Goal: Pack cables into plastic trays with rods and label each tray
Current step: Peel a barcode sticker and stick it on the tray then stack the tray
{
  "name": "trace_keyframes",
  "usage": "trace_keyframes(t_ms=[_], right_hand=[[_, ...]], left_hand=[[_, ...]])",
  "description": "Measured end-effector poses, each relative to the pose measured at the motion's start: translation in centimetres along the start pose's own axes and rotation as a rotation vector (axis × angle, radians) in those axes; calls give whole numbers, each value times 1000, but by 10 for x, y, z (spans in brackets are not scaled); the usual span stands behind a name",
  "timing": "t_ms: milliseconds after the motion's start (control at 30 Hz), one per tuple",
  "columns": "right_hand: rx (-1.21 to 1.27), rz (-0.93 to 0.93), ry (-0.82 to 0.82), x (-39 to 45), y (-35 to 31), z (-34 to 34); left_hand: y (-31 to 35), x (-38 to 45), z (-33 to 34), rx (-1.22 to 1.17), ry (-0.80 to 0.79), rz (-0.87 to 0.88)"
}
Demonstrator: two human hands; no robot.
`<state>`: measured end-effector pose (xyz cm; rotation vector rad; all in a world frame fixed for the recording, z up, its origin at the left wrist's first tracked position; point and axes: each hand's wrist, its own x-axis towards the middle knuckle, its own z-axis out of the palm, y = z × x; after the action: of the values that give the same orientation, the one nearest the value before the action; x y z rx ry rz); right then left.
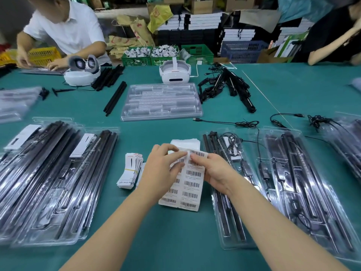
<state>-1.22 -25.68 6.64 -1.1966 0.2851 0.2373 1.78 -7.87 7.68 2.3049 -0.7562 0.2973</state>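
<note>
A white sheet of barcode labels [190,184] is lifted over the green table in front of me. My left hand [162,169] pinches the sheet's top edge with its fingertips. My right hand [216,171] grips the sheet's right side, thumb on the top label. Packed clear trays with black rods and cables lie on both sides: a stack at the left [48,182], two at the right [228,192] [304,192]. An empty clear tray [162,102] sits further back in the middle.
A banded bundle of white cards [130,171] lies left of my hands. Loose black rods [115,97], a pile of cabled rods [232,89] and loose cables [244,123] lie further back. Two white headsets [174,72] [82,72] stand behind. People work across the table.
</note>
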Motion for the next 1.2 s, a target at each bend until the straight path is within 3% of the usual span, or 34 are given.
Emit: trace_keyframes(t_ms=[267, 1200], right_hand=[[27, 49, -21, -1, 0, 3], [93, 72, -5, -1, 8, 9]], left_hand=[[4, 1, -4, 91, -4, 80], [2, 7, -5, 21, -63, -1]])
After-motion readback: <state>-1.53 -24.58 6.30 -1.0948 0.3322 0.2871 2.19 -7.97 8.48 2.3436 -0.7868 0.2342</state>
